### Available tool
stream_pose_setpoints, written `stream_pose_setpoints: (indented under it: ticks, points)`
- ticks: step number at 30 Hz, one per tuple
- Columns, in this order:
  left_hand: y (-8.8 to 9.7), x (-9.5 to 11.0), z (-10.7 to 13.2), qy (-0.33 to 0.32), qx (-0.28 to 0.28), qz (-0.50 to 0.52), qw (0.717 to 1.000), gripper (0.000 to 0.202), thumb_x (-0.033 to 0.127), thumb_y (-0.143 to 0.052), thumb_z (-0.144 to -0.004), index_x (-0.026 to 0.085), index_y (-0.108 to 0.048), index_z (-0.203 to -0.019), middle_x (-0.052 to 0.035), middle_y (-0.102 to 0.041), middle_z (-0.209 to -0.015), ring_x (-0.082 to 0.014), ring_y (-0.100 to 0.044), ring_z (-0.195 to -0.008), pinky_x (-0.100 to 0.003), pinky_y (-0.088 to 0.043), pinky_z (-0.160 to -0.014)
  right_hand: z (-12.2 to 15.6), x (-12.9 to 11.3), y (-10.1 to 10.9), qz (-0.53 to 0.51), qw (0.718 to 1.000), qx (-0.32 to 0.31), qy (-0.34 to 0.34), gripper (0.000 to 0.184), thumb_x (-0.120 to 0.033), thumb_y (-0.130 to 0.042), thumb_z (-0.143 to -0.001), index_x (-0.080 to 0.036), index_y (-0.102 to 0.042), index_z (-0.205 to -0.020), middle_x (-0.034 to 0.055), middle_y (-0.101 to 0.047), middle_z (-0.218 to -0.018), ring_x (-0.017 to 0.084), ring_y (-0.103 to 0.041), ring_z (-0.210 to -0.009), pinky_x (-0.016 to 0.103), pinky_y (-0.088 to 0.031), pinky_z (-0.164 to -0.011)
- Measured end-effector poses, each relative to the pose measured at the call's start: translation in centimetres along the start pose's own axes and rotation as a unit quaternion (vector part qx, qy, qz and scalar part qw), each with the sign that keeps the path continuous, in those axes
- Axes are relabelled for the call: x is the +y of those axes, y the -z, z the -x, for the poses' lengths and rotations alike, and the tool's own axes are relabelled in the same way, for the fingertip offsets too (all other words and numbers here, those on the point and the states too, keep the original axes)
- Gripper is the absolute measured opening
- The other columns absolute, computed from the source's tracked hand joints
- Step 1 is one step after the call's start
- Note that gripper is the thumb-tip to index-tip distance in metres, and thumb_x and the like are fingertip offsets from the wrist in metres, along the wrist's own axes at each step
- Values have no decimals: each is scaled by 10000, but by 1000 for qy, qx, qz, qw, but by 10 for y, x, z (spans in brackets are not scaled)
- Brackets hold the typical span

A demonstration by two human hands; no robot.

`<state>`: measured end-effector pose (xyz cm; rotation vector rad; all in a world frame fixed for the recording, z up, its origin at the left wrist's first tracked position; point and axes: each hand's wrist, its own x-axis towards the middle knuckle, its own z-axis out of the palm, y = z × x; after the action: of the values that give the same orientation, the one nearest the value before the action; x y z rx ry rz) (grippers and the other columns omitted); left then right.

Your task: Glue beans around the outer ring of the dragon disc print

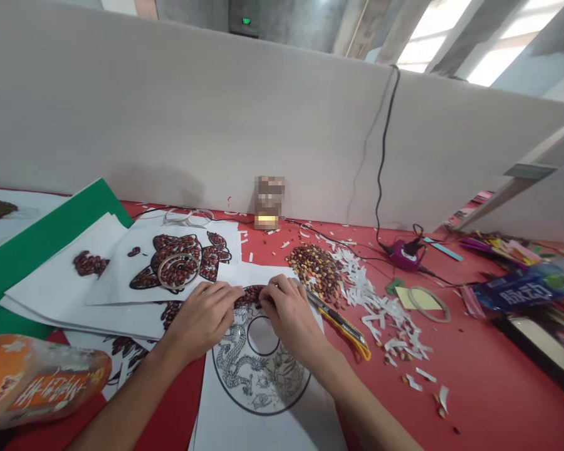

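Note:
A white sheet printed with a round dragon design [258,369] lies in front of me on the red table [489,388]. My left hand [204,316] and my right hand [289,313] rest on the top of the ring, fingers pinched together over a patch of dark red beans [250,294] stuck along the ring's upper edge. What the fingertips pinch is too small to make out. A yellow utility knife [343,326] lies just right of my right hand.
A loose pile of beans [317,263] and white paper scraps [380,307] lie to the right. Finished bean pictures [178,257], a tape ring [178,270] and a green sheet [37,244] are on the left. An orange packet [32,382] lies near left; a purple device [407,254] with cable stands behind.

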<state>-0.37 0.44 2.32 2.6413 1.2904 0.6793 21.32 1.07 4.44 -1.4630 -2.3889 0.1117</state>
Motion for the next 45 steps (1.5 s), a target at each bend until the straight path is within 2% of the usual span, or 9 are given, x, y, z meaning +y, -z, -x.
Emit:
stream_pose_setpoints:
  ticks: [4, 7, 14, 21, 34, 37, 40, 42, 45]
  points:
    - [-1, -1, 0, 0, 2, -4, 1000, 385, 126, -398, -976, 187, -598, -1299, -85, -692, -1269, -240, -593, -1181, -423, -432, -961, 15, 2, 6, -23, 999, 21, 29, 234, -98, -536, -958, -252, -683, -1053, 58, -626, -1102, 218, -563, -995, 356, -418, -843]
    - [-2, -1, 1, 2, 6, -5, 1000, 390, 123, -401, -971, 186, -603, -1298, -81, -691, -1277, -244, -590, -1187, -427, -433, -962, 28, 1, 5, 13, 997, 17, 69, 398, -27, -528, -902, -275, -672, -1177, 72, -616, -1274, 253, -537, -1138, 397, -418, -902]
    - [-3, -1, 0, -1, -6, -2, 1000, 384, 126, -399, -977, 172, -590, -1307, -81, -683, -1295, -245, -583, -1196, -421, -429, -957, 35, -14, -12, 96, 993, 9, 68, 449, -55, -527, -891, -157, -606, -1321, 146, -516, -1474, 321, -439, -1320, 469, -394, -1043]
    - [-2, -1, 0, 0, -9, -6, 1000, 387, 109, -393, -972, 163, -592, -1300, -81, -682, -1294, -244, -580, -1197, -425, -431, -964, 38, -15, -6, 56, 998, 11, 39, 515, -21, -501, -873, -176, -576, -1358, 112, -503, -1488, 293, -416, -1346, 444, -395, -1061]
    - [-6, -3, 1, -11, 7, -5, 1000, 393, 121, -383, -977, 149, -599, -1305, -80, -690, -1266, -232, -589, -1171, -405, -434, -951, 31, -9, -4, 63, 995, -10, 74, 393, -89, -551, -925, -188, -602, -1302, 115, -509, -1484, 287, -414, -1351, 435, -384, -1034]
    - [-7, -4, 2, -14, 11, -1, 1000, 413, 116, -390, -971, 170, -591, -1328, -68, -692, -1269, -228, -585, -1178, -402, -439, -957, 26, 7, 5, 19, 999, 28, 41, 346, -118, -534, -938, -220, -634, -1254, 87, -590, -1397, 259, -504, -1266, 422, -377, -1014]
    - [-7, -4, 3, -13, 19, 3, 1000, 418, 121, -395, -973, 186, -590, -1337, -61, -696, -1267, -224, -589, -1173, -398, -446, -956, 16, 46, 19, -4, 993, 94, -77, 261, -150, -488, -968, -224, -692, -1112, 68, -706, -1153, 225, -616, -1069, 377, -398, -936]
    - [-7, -4, 3, -10, 22, 5, 1000, 411, 123, -392, -975, 183, -598, -1325, -64, -701, -1253, -221, -593, -1164, -392, -450, -949, 8, 73, 28, -7, 988, 73, -133, 245, -159, -478, -970, -216, -712, -1014, 57, -719, -1063, 205, -640, -959, 328, -413, -856]
    - [-6, -3, 2, -10, 20, 4, 1000, 402, 120, -389, -972, 173, -606, -1307, -65, -701, -1251, -218, -597, -1156, -392, -450, -952, -5, 93, 36, -3, 988, -4, -156, 198, -175, -526, -948, -219, -717, -921, 36, -719, -988, 176, -637, -858, 272, -395, -742]
